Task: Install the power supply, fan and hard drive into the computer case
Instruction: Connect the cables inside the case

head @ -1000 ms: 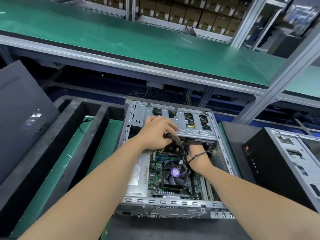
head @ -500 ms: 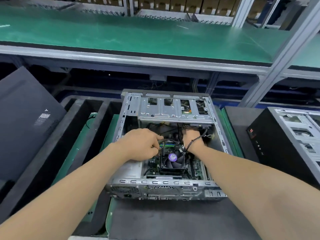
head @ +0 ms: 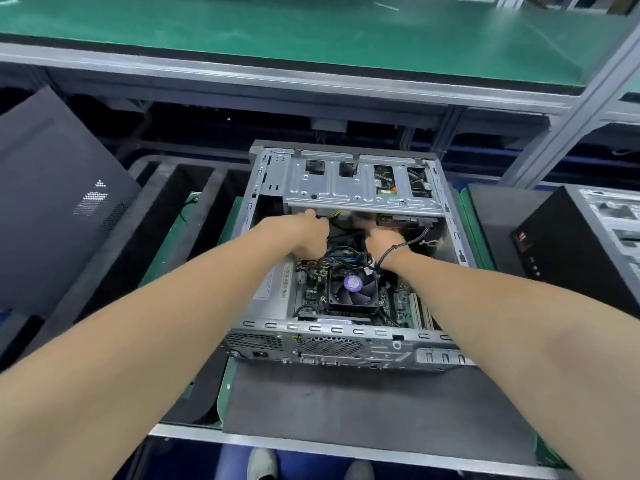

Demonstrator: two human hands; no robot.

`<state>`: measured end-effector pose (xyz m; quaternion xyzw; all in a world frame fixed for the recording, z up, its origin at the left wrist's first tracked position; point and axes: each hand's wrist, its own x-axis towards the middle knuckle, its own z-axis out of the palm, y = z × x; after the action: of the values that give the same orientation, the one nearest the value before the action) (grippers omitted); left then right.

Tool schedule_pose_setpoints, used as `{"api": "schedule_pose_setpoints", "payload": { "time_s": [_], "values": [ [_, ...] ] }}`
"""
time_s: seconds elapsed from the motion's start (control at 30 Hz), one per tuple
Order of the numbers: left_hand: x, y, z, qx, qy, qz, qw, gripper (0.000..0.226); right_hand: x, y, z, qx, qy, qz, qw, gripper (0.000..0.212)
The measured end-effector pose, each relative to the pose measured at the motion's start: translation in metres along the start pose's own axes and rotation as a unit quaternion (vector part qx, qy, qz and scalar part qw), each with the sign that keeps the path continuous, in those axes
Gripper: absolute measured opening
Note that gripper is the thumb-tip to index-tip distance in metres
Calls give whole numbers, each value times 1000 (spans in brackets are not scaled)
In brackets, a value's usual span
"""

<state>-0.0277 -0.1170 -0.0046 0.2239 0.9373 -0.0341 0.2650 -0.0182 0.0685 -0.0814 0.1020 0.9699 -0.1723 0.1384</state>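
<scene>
The open computer case lies on its side in the middle of the bench. Its CPU fan with a purple hub sits on the motherboard. A silver power supply fills the case's left side. The metal drive cage spans the far end. My left hand is inside the case just below the cage, its fingers curled round a black cable. My right hand reaches under the cage beside it; its fingers are hidden among the cables.
A black side panel leans at the left. A second case stands at the right. Black foam trays and a dark mat surround the case. A green shelf runs overhead behind.
Both hands have moved further in towards the drive cage, taking the cable with them. The view has tilted down and drawn closer to the case.
</scene>
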Motion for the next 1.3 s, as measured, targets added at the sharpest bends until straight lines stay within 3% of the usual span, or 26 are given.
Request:
{"api": "schedule_pose_setpoints", "payload": {
  "time_s": [0.1, 0.37, 0.53, 0.87, 1.0, 1.3],
  "values": [
    [12, 1, -10, -30, -3, -3, 1000, 19, 1, 3, -1, -5, -14, -10, 1000, 48],
    [38, -7, -7, -91, -43, -14, 995, 47, 4, 6, 4, 46, 9, 6, 999, 42],
    [38, -10, -6, -116, -34, 31, 992, 40, 1, 1, 5, 40, 63, 37, 997, 41],
    [41, -9, -3, -182, -6, 48, 982, 46, 6, 5, 2, 69, 7, 62, 996, 37],
    [42, -10, -1, -181, -15, 50, 982, 53, 4, 5, 3, 83, 27, 45, 995, 37],
    [45, -8, -2, -182, -28, 86, 979, 46, -7, 3, 5, 86, 98, 80, 988, 31]
  ]
}}
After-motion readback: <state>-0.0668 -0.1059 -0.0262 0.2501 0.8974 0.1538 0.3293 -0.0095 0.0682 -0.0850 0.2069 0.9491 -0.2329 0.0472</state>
